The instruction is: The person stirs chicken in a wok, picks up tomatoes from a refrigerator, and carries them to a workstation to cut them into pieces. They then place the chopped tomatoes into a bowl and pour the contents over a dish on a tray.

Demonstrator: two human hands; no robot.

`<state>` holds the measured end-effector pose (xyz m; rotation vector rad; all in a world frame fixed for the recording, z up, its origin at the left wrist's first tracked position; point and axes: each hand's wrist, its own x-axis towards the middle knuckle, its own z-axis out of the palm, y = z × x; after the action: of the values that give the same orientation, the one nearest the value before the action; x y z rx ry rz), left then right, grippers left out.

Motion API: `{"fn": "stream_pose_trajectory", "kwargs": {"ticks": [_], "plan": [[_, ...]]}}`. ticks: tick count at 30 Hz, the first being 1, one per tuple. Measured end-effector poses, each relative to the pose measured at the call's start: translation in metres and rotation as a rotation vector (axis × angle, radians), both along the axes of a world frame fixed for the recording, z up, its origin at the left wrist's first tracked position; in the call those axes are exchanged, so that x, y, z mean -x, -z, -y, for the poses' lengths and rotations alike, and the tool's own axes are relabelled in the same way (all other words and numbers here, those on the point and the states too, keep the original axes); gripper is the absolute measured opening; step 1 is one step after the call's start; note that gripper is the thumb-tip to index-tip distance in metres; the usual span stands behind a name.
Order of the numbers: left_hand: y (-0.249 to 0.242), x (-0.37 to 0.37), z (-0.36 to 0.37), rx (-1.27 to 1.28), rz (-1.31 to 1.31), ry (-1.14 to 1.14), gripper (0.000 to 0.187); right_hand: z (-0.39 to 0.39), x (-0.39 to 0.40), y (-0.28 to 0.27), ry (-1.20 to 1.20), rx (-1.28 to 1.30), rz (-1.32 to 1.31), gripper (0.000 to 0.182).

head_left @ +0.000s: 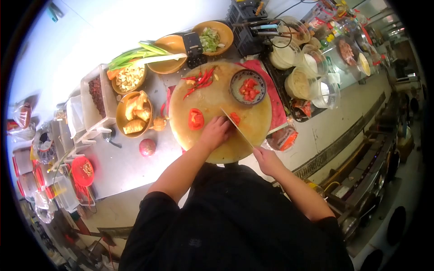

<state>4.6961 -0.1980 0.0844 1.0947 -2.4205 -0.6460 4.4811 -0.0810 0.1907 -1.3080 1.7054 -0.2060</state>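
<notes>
On the round cutting board point(212, 147), my left hand point(218, 131) is closed beside the knife blade, its fingers curled against something I cannot make out. My right hand point(267, 161) grips the handle of a knife point(239, 131), whose blade slants up and left across the board. Just right of the blade lies a cut red tomato piece point(235, 118). Another tomato piece point(196, 119) rests on the left of the board. Red chillies point(201, 84) lie near the top. A patterned bowl point(235, 90) at the upper right of the board holds chopped tomato point(249, 89).
Left of the board stand a bowl of ginger point(136, 113), a bowl of garlic point(130, 79) and a red onion point(147, 147). Green onions point(140, 56) lie across bowls behind. Tubs of powder point(298, 83) stand on a black tray at the right.
</notes>
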Motion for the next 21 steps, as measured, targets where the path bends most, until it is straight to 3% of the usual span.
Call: {"fn": "stream_pose_trajectory", "kwargs": {"ticks": [4, 6, 10, 14, 17, 19, 21], "plan": [[-0.001, -0.002, 0.0, 0.115, -0.078, 0.003, 0.033, 0.031, -0.006, -0.009, -0.026, -0.093, 0.039, 0.043], [0.0, -0.002, 0.0, 0.11, -0.094, -0.006, 0.031, 0.017, -0.006, -0.019, 0.01, -0.015, 0.043, 0.043], [0.005, -0.005, -0.003, 0.003, -0.045, -0.01, 0.039, -0.004, -0.006, -0.025, 0.031, -0.022, 0.0, 0.044], [0.007, -0.005, -0.003, 0.087, -0.119, -0.007, 0.032, 0.013, -0.008, 0.016, -0.014, -0.009, -0.014, 0.046], [0.005, -0.007, -0.005, 0.136, -0.144, -0.021, 0.027, 0.03, -0.012, -0.002, -0.005, -0.104, 0.035, 0.046], [0.004, -0.006, -0.005, 0.151, -0.157, -0.037, 0.027, 0.018, -0.012, -0.014, 0.008, 0.078, 0.061, 0.046], [0.001, -0.008, -0.007, 0.128, -0.157, -0.062, 0.028, 0.003, -0.012, -0.028, 0.004, 0.023, 0.039, 0.046]]}}
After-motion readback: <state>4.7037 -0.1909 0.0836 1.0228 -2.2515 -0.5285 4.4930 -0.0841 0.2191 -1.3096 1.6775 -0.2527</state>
